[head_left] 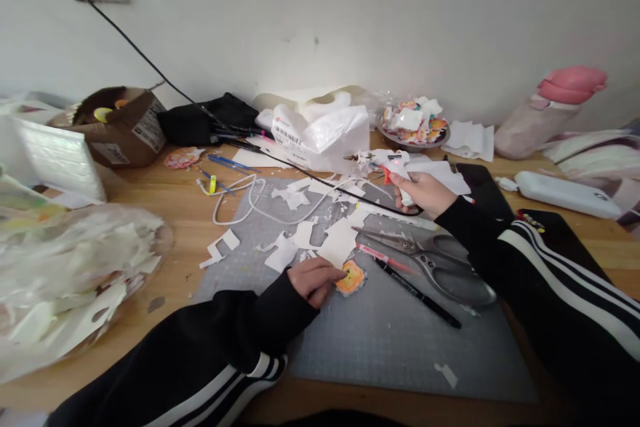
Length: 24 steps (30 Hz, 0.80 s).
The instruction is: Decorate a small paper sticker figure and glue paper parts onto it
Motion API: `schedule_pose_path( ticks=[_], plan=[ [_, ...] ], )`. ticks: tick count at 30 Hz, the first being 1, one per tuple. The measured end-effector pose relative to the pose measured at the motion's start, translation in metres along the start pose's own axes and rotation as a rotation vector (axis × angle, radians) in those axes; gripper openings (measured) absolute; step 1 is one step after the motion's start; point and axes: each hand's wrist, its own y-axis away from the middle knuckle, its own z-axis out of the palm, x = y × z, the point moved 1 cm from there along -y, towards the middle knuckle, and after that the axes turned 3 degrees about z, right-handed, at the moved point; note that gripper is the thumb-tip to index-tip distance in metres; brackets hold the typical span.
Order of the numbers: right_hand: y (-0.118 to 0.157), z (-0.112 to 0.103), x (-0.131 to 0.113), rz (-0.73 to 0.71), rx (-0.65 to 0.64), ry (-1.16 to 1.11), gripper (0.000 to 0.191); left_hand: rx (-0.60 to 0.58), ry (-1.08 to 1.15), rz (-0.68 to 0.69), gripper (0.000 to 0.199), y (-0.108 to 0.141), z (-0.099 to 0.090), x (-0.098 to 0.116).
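Risk comes mainly from the white hot glue gun, which the right hand holds closed around its grip in the upper middle of the frame, nozzle toward the left. A small red light shows on its body, so I judge it is hot; a drop could fall on the white paper scraps under it, or touch the fingers. Its black power cord runs from the wall socket in the upper left across the table, and a quick pull could sweep loose things aside.

The left hand rests at the centre of the frame, fingers curled, and presses with the fingertips on the small orange and yellow paper cutout. This cutout lies flat on the grey cutting mat, touching the fingertips on their right side and well apart from the glue gun. If the hand slips, the piece may shift.

Just right of the cutout lie a black pen and large metal scissors, near the right sleeve, which could catch them.
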Motion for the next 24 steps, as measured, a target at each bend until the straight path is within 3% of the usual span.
schedule_pose_path(
  ticks=[5, 12, 17, 24],
  plan=[
    [-0.004, 0.007, -0.012, -0.083, -0.006, -0.113, 0.04, -0.039, 0.075, 0.035, 0.031, 0.003, 0.003, -0.002],
    [-0.023, 0.017, -0.046, -0.2, 0.007, -0.211, 0.04, -0.031, 0.269, -0.126, 0.029, 0.007, 0.007, -0.002],
    [-0.039, 0.018, -0.064, -0.258, 0.052, -0.319, 0.036, -0.089, 0.289, -0.174, 0.02, 0.008, 0.007, -0.005],
    [-0.063, 0.019, -0.122, -0.345, 0.119, -0.258, 0.042, -0.15, 0.212, -0.099, 0.023, 0.011, 0.007, -0.014]
  ],
)
